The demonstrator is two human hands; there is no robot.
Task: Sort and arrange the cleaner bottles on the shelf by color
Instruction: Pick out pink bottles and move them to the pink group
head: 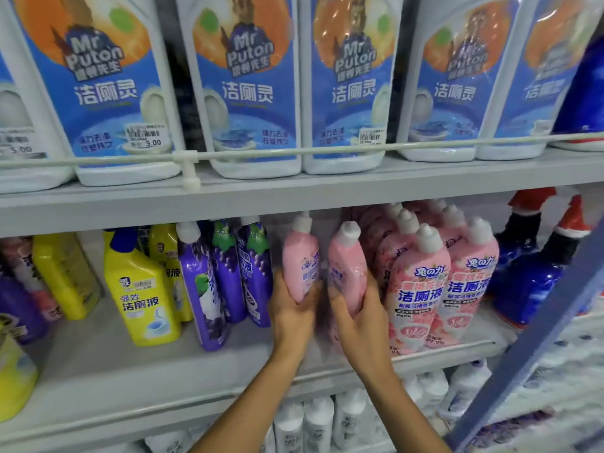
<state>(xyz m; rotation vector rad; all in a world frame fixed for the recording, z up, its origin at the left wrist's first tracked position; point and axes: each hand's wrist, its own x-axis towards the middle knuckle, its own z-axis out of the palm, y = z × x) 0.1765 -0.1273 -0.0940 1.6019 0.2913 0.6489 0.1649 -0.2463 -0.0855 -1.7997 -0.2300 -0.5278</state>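
Left grip point(291, 308) wraps the left bottle point(300, 259), right grip point(359, 317) the right bottle point(348, 266), both pink, on the shelf point(130, 364) between purple bottles point(228, 273) and the pink group point(434, 282). Probably liquid-heavy, smooth, stiff plastic: hold low on the body.

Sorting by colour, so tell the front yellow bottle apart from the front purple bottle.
The front yellow bottle has a blue cap; the front purple bottle has a white one. The yellow bottle is broad and shows its label face-on; the purple bottle is slim and turned sideways. Both stand on the middle shelf.
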